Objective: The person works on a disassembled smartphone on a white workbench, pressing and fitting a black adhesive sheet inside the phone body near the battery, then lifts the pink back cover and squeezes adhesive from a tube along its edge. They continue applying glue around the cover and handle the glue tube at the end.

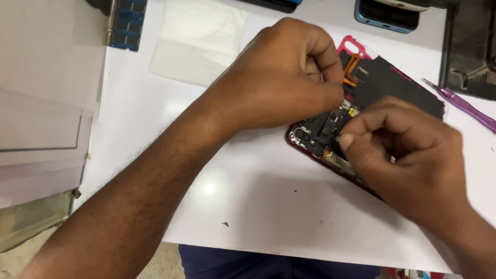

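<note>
An opened phone (pixel 384 84) with a dark red and pink frame lies back-up on the white table (pixel 268 185), its black inner boards and an orange flex cable (pixel 351 71) exposed. My left hand (pixel 284 74) rests over the phone's upper middle, fingers curled and pinched against the inside parts. My right hand (pixel 409 157) covers the phone's lower right part, thumb and fingers pinched together just above the board. Whether either pinch holds a small part or tool is hidden.
A purple plastic pry tool (pixel 472 110) lies at the right. A white sheet (pixel 199 34) and a blue memory module (pixel 128 17) lie at the back left. Two blue-cased phones (pixel 384 17) sit at the far edge, a dark metal plate (pixel 480 49) at the back right.
</note>
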The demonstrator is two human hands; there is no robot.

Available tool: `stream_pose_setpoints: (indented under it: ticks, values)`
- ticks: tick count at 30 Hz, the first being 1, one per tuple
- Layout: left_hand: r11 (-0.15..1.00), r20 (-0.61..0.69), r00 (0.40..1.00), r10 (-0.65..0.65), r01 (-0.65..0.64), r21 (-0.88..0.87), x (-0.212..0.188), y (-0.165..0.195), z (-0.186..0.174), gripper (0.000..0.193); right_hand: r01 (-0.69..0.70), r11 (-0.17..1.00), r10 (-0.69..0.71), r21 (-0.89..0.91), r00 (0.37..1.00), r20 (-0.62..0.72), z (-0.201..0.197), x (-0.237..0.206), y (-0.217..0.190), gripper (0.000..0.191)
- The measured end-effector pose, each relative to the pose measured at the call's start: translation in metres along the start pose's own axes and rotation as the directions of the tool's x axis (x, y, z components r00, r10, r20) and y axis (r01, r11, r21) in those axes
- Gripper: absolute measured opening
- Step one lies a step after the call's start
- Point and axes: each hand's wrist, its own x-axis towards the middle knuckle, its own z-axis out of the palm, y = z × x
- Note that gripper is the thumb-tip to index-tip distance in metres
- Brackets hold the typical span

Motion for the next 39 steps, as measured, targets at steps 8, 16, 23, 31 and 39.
stream_pose_setpoints:
  ticks: [8,16,23,31,39]
  values:
    - [0.973,0.002,0.995,-0.098,0.095,0.21,0.0,-0.009,-0.008,0.04,0.07,0.985,-0.062,-0.159,0.997,0.056,0.017,-0.002,-0.009,0.003]
    - [0.953,-0.027,0.994,-0.103,0.106,0.282,0.002,-0.011,-0.007,0.043,0.04,0.976,-0.037,-0.215,0.999,0.019,0.024,0.0,-0.012,0.006]
    - [0.945,-0.023,0.988,-0.155,0.155,0.288,0.001,-0.006,-0.009,0.042,0.03,0.979,-0.023,-0.203,0.999,0.039,0.024,0.003,-0.012,0.006]
    - [0.937,-0.022,0.983,-0.184,0.182,0.297,0.001,-0.003,-0.006,0.037,0.038,0.971,-0.036,-0.236,0.999,0.015,0.025,0.006,-0.012,0.007]
    - [0.942,-0.032,0.991,-0.128,0.131,0.308,0.001,-0.007,-0.005,0.037,-0.043,0.982,0.044,-0.185,0.999,-0.002,0.02,0.007,-0.01,0.004]
